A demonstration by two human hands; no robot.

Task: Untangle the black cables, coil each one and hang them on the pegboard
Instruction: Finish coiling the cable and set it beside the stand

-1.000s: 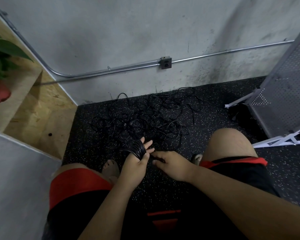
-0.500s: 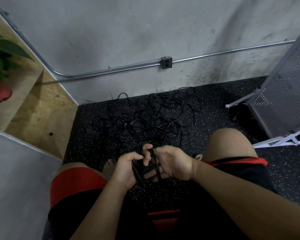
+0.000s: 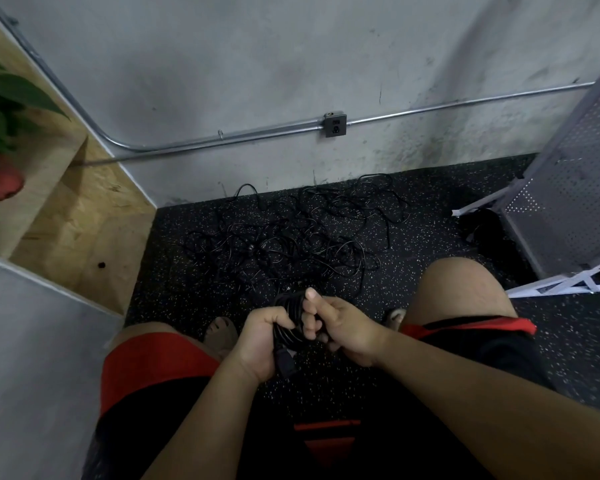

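At lower centre of the frame, clamping one wound coil (image 3: pixel 288 311) in left hand (image 3: pixel 260 336) and right hand (image 3: pixel 342 327), both curled round its loops; apparently early going, with black cables (image 3: pixel 291 237) tangled on the floor (image 3: pixel 430 244) just above and nothing visibly hung on pegboard (image 3: pixel 575 174) at right.

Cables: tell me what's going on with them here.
A person, down on the floor, holds a coil of black cable in both hands. The left hand grips it, with a plug sticking out below, and the right hand has its fingers curled round the same coil. The other cables lie in a tangle by the wall. The pegboard stands to the right; the coil is not yet hung.
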